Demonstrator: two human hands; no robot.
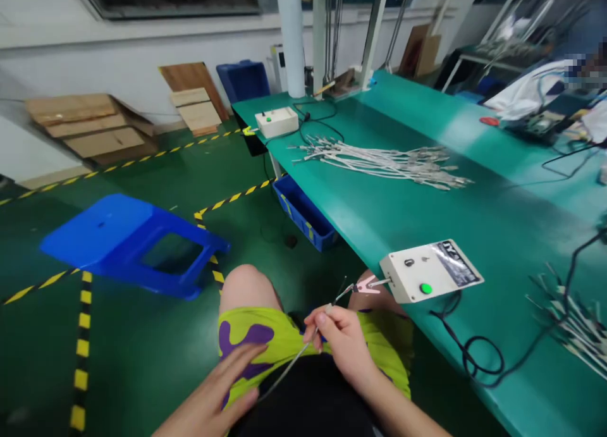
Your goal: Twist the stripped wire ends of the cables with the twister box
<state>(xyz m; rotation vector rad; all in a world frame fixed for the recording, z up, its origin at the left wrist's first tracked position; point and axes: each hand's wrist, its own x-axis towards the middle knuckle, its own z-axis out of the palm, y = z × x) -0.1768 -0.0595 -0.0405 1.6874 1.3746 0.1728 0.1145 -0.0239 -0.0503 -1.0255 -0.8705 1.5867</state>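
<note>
Head cam: your R hand pinches a thin grey-white cable btwn thumb & fingertips, over your lap. The cable's upper end meets the tip of a pink spring clip, which sticks out from the side of a white control box w/ a green push btn, at the near edge of the green table. Your L hand is loose, fingers straight, palm over your L thigh; cable's lower end runs by its thumb, can't tell if they touch. Further up the table: a bundle of white cables, then a 2nd control box near the far L corner. On the floor: blue plastic stool to your L, blue bin by the table edge
</note>
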